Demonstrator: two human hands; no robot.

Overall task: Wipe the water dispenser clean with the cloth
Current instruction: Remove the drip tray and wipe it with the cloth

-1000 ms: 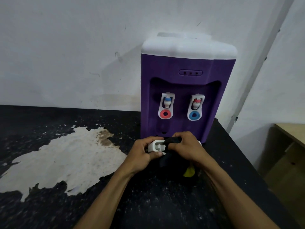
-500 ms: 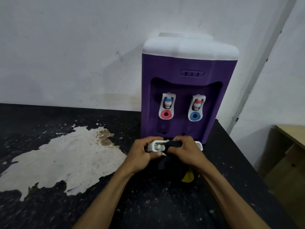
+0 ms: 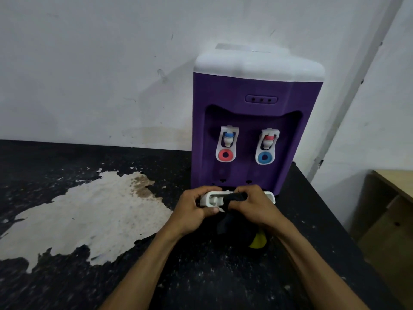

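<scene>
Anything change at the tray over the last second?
Nothing visibly moved: the left hand grips the white drip tray as before, the right hand holds the dark cloth on it, at the foot of the water dispenser. Nothing taken or let go.

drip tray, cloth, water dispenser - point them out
drip tray [image 3: 206, 199]: head view, its white left end
cloth [image 3: 234, 196]: head view, dark bunch pressed on the tray
water dispenser [image 3: 245, 88]: head view, purple front panel

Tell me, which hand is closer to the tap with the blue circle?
Right. The right hand sits below the blue-circle tap; the left hand is farther left, nearer the red-circle tap.
</scene>
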